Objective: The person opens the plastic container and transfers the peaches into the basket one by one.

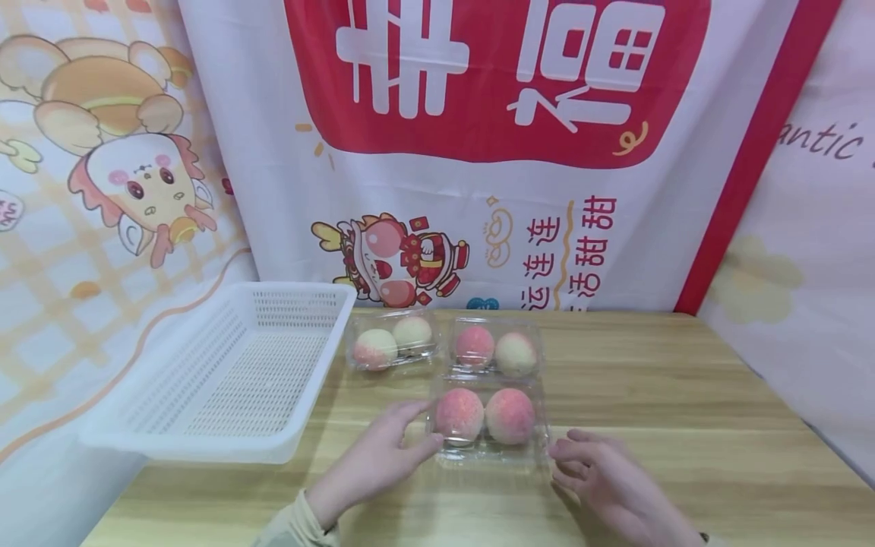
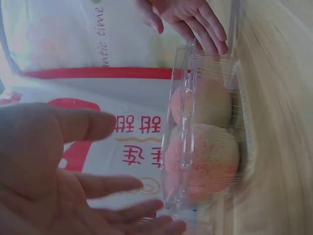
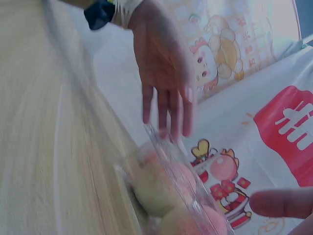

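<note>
A clear plastic clamshell box [image 1: 488, 453] with two pink-and-cream peaches [image 1: 459, 416] lies on the table between my two hands. At its left side is my left hand [image 1: 383, 456], thumb and fingers extended and spread. My right hand [image 1: 608, 482] is by the right side, fingers fairly straight. Neither hand grips the box; whether the fingertips touch it I cannot tell. In the left wrist view, the peaches [image 2: 212, 156] sit inside the box, its rim facing the left palm. Behind it stand two similar boxes, with peaches [image 1: 516, 354] and paler peaches [image 1: 374, 349].
A white perforated plastic basket [image 1: 301, 437] stands at the left, near the table's edge. The wooden table [image 1: 656, 380] runs back to a hanging printed cloth [image 1: 424, 182] with red and white lettering. Printed cloths also hang at both sides.
</note>
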Demonstrator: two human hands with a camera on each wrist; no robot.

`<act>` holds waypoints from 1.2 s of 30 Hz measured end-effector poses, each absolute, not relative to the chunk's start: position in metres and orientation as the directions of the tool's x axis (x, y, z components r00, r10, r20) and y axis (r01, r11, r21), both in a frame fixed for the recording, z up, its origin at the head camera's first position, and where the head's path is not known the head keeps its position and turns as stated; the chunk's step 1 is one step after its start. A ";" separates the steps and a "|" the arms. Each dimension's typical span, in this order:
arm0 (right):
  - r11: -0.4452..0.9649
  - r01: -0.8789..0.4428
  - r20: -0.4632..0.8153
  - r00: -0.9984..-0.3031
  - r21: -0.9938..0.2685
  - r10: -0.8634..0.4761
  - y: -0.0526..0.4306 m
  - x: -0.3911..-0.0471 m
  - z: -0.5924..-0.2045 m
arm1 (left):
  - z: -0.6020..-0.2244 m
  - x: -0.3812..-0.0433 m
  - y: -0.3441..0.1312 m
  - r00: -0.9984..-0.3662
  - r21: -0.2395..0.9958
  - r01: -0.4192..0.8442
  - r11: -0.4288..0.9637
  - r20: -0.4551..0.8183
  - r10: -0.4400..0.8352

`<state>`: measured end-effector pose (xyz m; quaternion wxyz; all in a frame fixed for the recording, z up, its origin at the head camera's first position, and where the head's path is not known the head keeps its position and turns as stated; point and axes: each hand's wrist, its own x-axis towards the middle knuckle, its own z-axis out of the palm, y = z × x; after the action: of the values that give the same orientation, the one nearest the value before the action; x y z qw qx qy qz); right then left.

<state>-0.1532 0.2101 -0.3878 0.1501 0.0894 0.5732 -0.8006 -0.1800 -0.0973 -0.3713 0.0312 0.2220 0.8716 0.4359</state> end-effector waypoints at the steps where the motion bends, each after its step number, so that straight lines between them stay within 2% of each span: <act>1: -0.317 0.360 -0.323 -0.932 -0.878 -0.163 0.210 -0.152 -0.388 | -0.369 -0.180 -0.095 -0.880 0.737 0.409 0.538 0.164 0.446; 6: -0.431 0.424 -0.349 -0.904 -0.797 -0.246 0.208 -0.147 -0.393 | -0.359 -0.184 -0.085 -0.743 0.522 0.637 0.568 0.217 0.634; 11: -0.487 0.492 -0.362 -0.868 -0.722 -0.340 0.200 -0.141 -0.398 | -0.353 -0.200 -0.076 -0.654 0.359 0.740 0.569 0.183 0.734; 18: -0.486 0.567 -0.389 -0.818 -0.665 -0.423 0.186 -0.140 -0.405 | -0.359 -0.225 -0.065 -0.595 0.242 0.791 0.561 0.093 0.798; 22: -0.497 0.591 -0.404 -0.803 -0.635 -0.439 0.182 -0.143 -0.408 | -0.361 -0.232 -0.060 -0.569 0.220 0.810 0.544 0.063 0.820; 29: -0.511 0.569 -0.371 -0.817 -0.644 -0.442 0.172 -0.147 -0.416 | -0.360 -0.238 -0.055 -0.531 0.167 0.840 0.516 0.060 0.845; 36: -0.517 0.528 -0.363 -0.846 -0.674 -0.391 0.166 -0.147 -0.416 | -0.358 -0.241 -0.056 -0.525 0.134 0.847 0.515 0.061 0.849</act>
<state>-0.1474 0.1658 -0.4156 0.2650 0.0829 0.4137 -0.8670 -0.2409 -0.0559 -0.3581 0.0059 0.4871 0.8702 0.0735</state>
